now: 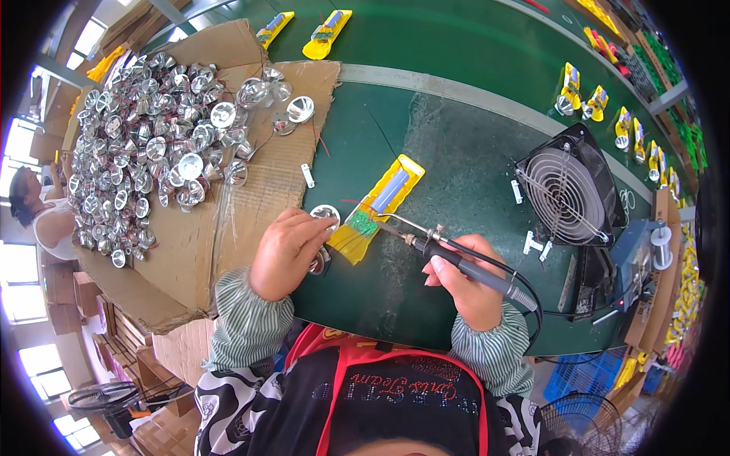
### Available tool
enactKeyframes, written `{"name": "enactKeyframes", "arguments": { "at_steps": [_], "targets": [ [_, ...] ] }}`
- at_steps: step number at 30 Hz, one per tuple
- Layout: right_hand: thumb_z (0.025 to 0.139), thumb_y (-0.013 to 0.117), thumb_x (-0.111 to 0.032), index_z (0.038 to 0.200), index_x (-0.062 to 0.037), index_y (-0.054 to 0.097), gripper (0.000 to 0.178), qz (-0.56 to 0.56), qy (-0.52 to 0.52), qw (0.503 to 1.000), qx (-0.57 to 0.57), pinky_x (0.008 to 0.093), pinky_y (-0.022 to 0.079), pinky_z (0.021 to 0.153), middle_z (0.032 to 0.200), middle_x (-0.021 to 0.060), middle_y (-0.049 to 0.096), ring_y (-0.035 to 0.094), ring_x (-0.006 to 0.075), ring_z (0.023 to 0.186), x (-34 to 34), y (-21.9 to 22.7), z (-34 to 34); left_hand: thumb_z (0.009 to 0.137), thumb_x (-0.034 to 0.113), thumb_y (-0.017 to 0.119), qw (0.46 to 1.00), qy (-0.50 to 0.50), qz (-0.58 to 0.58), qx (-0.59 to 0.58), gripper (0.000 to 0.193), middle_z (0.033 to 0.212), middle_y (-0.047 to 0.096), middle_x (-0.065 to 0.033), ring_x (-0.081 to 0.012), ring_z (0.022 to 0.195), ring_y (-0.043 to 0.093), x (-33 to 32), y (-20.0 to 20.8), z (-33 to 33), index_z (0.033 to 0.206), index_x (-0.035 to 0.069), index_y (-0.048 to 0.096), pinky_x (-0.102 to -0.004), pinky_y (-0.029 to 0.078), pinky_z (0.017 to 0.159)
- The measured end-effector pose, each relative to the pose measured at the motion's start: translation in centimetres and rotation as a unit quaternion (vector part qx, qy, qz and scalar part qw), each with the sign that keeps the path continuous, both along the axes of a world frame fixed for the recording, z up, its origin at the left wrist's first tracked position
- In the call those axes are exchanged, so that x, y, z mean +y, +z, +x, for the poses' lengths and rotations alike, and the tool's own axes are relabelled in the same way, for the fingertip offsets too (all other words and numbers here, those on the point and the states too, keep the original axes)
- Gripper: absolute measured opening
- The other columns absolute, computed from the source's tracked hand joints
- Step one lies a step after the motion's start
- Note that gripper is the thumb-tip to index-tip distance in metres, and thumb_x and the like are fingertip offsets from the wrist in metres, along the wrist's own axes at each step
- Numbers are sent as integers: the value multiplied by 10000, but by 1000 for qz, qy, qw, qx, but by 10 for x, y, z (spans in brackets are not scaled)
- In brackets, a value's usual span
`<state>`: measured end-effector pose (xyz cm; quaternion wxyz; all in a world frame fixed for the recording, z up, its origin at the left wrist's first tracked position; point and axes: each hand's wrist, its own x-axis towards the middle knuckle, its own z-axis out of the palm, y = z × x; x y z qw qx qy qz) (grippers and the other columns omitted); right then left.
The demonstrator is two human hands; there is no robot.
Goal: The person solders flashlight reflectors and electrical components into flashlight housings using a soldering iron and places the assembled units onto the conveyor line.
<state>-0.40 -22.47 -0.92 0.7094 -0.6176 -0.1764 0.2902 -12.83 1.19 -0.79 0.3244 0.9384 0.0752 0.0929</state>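
Observation:
My right hand grips a soldering iron like a pen. A thin metal tube clamped along the iron points at the same spot as its tip. The tip is at the green circuit board in a yellow plastic housing, which lies slanted on the bench and also holds a blue cylindrical cell. My left hand is closed beside the board, fingertips together over the lower edge of a silver reflector cup. What they pinch is hidden. Another reflector cup lies partly under that hand.
Cardboard at left bears a heap of wired reflector cups. A round fan stands at right, near a blue soldering station with a wire spool. More yellow housings lie along the far green surface. Small white pieces are scattered about.

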Motion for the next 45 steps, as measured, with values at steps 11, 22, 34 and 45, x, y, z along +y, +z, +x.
{"name": "enactKeyframes", "arguments": {
  "at_steps": [11, 22, 34, 45],
  "targets": [
    [797, 628, 13, 926, 59, 535, 166, 7, 2, 1000, 9, 253, 530, 585, 762, 126, 651, 632, 131, 642, 8, -4, -3, 756, 76, 659, 995, 72, 67, -16, 65, 755, 596, -76, -259, 756, 540, -20, -12, 19, 775, 27, 620, -361, 433, 679],
    [803, 631, 3, 929, 54, 539, 164, 6, 12, 1000, 26, 249, 531, 586, 763, 116, 651, 628, 125, 640, 15, -10, -3, 741, 68, 652, 994, 80, 77, -17, 71, 727, 573, -78, -264, 726, 521, -22, -13, 20, 733, 35, 589, -371, 417, 656],
    [806, 627, 5, 924, 51, 538, 155, 0, 17, 999, 30, 251, 534, 586, 771, 119, 653, 634, 130, 650, 16, -13, -2, 724, 61, 650, 995, 77, 67, -10, 62, 725, 575, -78, -262, 727, 522, -22, -13, 21, 730, 30, 597, -369, 422, 664],
    [826, 620, 5, 955, 61, 520, 172, 6, -11, 1000, 6, 266, 551, 601, 784, 146, 645, 644, 153, 678, 0, 0, 3, 726, 68, 654, 995, 77, 69, -3, 62, 739, 589, -78, -265, 743, 533, -24, -11, 21, 741, 27, 610, -366, 428, 681]
  ]
}}
